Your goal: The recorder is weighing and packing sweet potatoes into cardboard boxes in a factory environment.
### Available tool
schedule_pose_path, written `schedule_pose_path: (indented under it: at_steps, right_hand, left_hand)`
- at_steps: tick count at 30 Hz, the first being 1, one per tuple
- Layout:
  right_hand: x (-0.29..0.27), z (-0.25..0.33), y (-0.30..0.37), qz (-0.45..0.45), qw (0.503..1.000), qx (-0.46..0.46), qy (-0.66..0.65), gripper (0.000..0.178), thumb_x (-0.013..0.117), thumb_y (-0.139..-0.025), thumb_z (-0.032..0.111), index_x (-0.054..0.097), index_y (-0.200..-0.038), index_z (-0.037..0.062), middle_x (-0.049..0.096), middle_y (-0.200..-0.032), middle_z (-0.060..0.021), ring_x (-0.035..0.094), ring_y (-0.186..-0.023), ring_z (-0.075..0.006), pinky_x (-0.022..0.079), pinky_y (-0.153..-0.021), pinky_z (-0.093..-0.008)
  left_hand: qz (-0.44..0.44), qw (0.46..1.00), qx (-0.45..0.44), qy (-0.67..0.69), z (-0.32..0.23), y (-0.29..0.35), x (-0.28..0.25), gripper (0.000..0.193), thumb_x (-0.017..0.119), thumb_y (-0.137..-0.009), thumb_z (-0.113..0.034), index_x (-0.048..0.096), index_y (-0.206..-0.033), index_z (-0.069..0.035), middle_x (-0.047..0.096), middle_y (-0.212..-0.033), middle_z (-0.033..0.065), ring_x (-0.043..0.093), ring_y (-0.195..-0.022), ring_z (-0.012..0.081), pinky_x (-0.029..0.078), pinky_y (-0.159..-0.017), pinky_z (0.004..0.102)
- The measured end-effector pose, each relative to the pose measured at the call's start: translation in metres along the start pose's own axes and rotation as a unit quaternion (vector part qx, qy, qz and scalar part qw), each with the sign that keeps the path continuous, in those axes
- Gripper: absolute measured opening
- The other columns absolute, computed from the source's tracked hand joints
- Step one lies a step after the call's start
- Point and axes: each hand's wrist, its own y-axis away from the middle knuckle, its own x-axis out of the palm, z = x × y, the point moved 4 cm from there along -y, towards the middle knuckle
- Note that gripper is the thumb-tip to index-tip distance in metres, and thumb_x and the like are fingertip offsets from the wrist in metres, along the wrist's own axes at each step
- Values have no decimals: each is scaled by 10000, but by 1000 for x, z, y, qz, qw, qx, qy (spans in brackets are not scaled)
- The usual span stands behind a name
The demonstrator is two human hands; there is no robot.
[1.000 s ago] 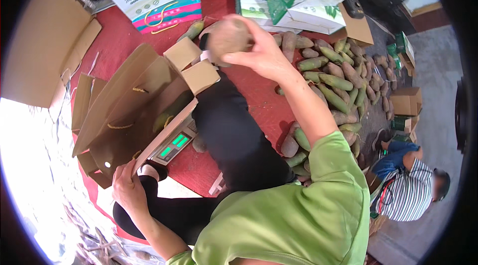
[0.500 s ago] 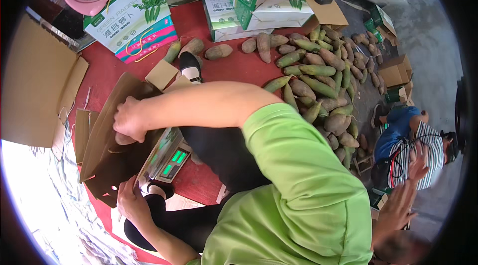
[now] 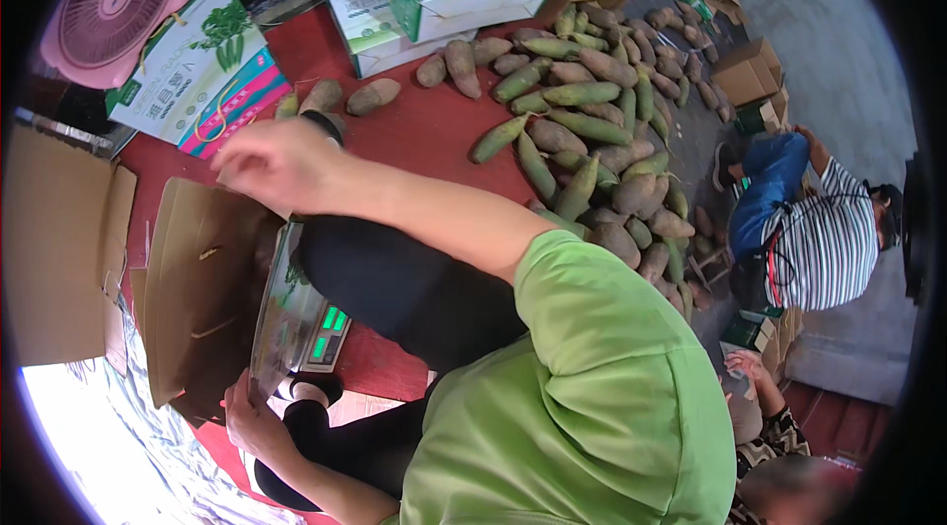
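My left hand (image 3: 252,414) grips the near rim of an open cardboard box (image 3: 202,298), brown inside, with a printed green and white outer side. My right hand (image 3: 281,165) hovers above the box's far edge, blurred, its fingers loosely bent and apart with nothing seen in them. Much of the box's inside lies in shadow, so its contents are hard to make out. Against the box is a digital scale (image 3: 321,347) with green lit figures. Whether the box rests on its plate is hidden.
Green and soil-brown radishes (image 3: 592,125) lie heaped on the red floor covering. White-green cartons (image 3: 444,12) are stacked behind. A pink fan (image 3: 123,2) stands by a printed carton (image 3: 197,71). One person in a striped shirt (image 3: 824,239) crouches right; another person's hand (image 3: 752,367) shows lower right.
My right hand has come up out of the box, away from a radish it was at inside. My left hand stays on the rim. The view has shifted; the lower-right person's hands have lowered.
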Motion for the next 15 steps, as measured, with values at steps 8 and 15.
schedule_pose_path:
  at_steps: [8,15]
  right_hand:
    - [-156,-143,219,21,890,358,281,190,660,-789,170,667,-947,66,675,-934,-134,647,-894,-307,508,-790,-388]
    - [-329,-162,382,-206,642,586,449,441,694,-728,211,622,-1138,65,638,-1067,-210,621,-999,-337,499,-868,-395]
  left_hand:
    - [-15,998,53,15,8,0,5,183,575,-872,-94,673,-1019,-46,652,-881,106,649,-774,288,497,-642,381]
    - [-20,997,58,36,14,0,10,186,577,-870,-56,657,-1031,-5,648,-886,137,645,-782,301,499,-673,378]
